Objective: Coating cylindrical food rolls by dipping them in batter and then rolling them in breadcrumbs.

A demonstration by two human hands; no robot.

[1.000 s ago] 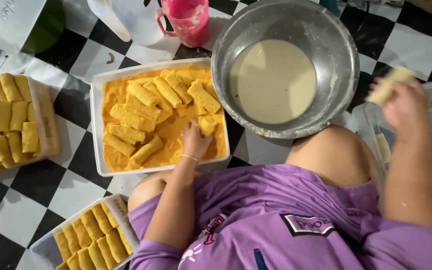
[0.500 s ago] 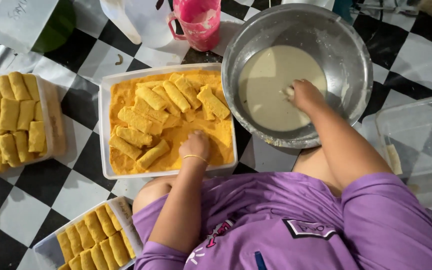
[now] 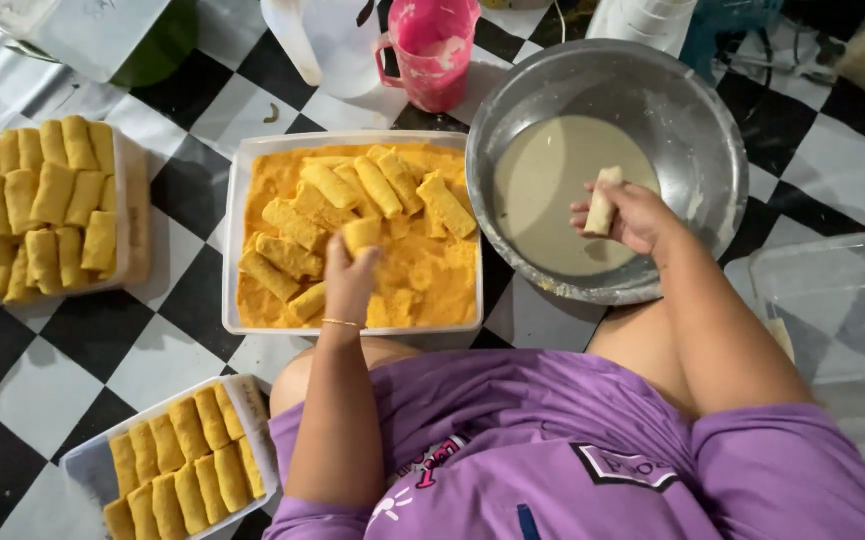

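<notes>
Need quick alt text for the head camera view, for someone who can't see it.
Right hand holds a pale roll over batter in a metal bowl; left hand holds a crumbed roll in a white crumb tray on a checkered floor.

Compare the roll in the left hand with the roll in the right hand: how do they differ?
The left hand holds a roll coated in orange crumbs over the crumb tray. The right hand holds a pale, uncoated roll over the batter bowl. Both are short cylinders.

left grip [image 3: 350,268] closed, right grip [image 3: 624,215] closed, forearms extended
</notes>
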